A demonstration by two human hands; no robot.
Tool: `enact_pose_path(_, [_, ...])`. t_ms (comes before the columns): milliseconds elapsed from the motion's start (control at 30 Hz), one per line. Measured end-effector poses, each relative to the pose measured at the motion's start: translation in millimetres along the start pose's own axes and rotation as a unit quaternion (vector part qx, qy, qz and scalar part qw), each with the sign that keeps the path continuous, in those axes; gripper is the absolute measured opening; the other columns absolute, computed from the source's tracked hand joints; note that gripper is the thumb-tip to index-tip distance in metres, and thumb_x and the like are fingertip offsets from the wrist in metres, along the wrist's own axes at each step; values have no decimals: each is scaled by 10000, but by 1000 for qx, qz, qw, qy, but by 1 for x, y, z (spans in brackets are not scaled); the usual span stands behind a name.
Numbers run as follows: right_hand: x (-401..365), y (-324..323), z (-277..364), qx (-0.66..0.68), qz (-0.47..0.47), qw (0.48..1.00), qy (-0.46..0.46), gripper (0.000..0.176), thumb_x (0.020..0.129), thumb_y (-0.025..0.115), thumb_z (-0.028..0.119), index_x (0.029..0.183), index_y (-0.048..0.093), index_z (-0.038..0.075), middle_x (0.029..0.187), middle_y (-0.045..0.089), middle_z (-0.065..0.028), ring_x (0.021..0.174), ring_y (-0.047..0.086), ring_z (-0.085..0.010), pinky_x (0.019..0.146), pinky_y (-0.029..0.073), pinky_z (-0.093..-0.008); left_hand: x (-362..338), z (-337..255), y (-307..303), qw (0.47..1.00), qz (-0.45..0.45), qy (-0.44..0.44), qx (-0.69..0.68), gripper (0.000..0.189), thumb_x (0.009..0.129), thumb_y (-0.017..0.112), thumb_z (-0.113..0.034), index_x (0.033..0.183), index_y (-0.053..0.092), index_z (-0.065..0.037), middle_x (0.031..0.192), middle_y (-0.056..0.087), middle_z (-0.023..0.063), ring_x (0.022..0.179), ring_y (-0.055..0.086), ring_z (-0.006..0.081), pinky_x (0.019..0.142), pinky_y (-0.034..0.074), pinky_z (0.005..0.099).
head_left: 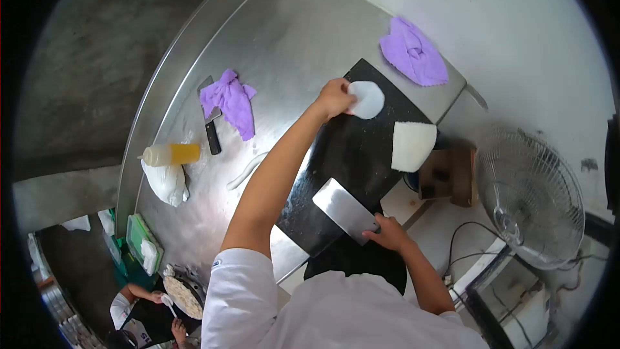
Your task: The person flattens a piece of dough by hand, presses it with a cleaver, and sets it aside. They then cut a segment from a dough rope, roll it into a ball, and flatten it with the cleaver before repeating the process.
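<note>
My left hand (337, 98) is closed on the edge of a thin, round white dough wrapper (368, 100), over the far part of a black board (349, 148). In my right hand (389, 234), at the board's near edge, is a cleaver (343, 208) with a wide, shiny rectangular blade. The blade reaches over the board; its handle is mostly hidden by my fingers. A thin white dough roll (247, 171) lies on the steel table, partly behind my left forearm. At the board's right edge sits a thick white piece (413, 146) that looks like a folded cloth or pad.
Purple cloths (231, 103) (414, 53) lie left and far right, the left one over a black-handled knife (213, 137). An oil bottle (173, 154) rests against a white bundle (165, 182). A fan (531, 197) stands right. Lower left, a co-worker (145, 317) works at a pan (184, 294).
</note>
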State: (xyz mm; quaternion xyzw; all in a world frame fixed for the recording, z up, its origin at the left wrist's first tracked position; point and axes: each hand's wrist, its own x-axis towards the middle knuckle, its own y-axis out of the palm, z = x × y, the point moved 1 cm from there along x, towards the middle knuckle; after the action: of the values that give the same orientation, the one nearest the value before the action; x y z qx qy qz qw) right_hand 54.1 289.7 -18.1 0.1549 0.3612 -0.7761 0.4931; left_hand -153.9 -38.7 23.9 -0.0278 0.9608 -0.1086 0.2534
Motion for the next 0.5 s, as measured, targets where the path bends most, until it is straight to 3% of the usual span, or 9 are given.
enact_pose_path(33, [5, -10, -5, -5, 7, 1000, -3, 526, 872, 765, 474, 1055, 594, 11, 943, 700, -261, 920, 686, -463, 805, 541, -507, 10, 9, -6, 993, -54, -47, 89, 332, 828, 740, -67, 1114, 588, 8, 1008, 664, 132, 921, 689, 226, 781, 625, 362])
enact_pose_path(67, [9, -19, -10, -11, 15, 1000, -7, 535, 872, 761, 482, 1064, 592, 12, 930, 697, -260, 916, 684, -464, 806, 541, -508, 28, 40, -12, 974, -118, -40, 190, 408, 795, 764, -118, 1137, 592, 22, 1029, 683, 181, 892, 712, 283, 802, 612, 389])
enact_pose_path(100, [12, -27, -10, -16, 25, 1000, -8, 535, 872, 761, 482, 1064, 592, 12, 930, 697, -260, 916, 684, -464, 806, 541, -508, 24, 43, -17, 974, -123, -48, 184, 408, 795, 764, -118, 1137, 592, 22, 1029, 683, 181, 892, 712, 283, 802, 612, 389])
enact_pose_path(167, [18, -43, -8, -54, 22, 998, -8, 533, 872, 761, 481, 1064, 593, 14, 912, 691, -263, 926, 678, -468, 818, 537, -512, 3, 51, -26, 947, -214, -75, 229, 494, 785, 768, -215, 1191, 582, -5, 1104, 700, 248, 1115, 663, 406, 977, 527, 456])
enact_pose_path(300, [33, -70, 2, -75, 76, 994, -32, 518, 874, 757, 464, 1043, 592, 3, 937, 696, -257, 964, 678, -444, 830, 532, -508, -50, 60, -53, 953, -225, -92, 182, 472, 811, 725, -210, 1209, 562, -15, 1111, 683, 224, 1117, 648, 389, 954, 521, 460])
enact_pose_path(367, [42, -81, 5, -57, 70, 992, -92, 488, 878, 758, 419, 1053, 618, -15, 982, 708, -250, 980, 686, -417, 830, 530, -487, -102, 62, -58, 935, -263, -33, 235, 421, 825, 704, -195, 1185, 561, -28, 1129, 648, 209, 1083, 635, 392, 895, 525, 480])
enact_pose_path(433, [47, -95, 18, -47, 86, 988, -119, 448, 878, 762, 368, 1064, 636, -20, 988, 713, -244, 963, 695, -402, 827, 531, -473, -147, 94, -44, 857, -407, -8, 315, 421, 809, 733, -204, 1162, 566, -48, 1107, 620, 182, 1055, 621, 375, 864, 515, 492])
enact_pose_path(500, [54, -101, 27, -31, 104, 983, -146, 409, 878, 766, 317, 1074, 654, -25, 995, 718, -238, 947, 703, -387, 823, 532, -459, -197, 107, -22, 804, -490, -54, 333, 411, 807, 746, -192, 1160, 577, -67, 1094, 599, 162, 1051, 592, 370, 864, 508, 479])
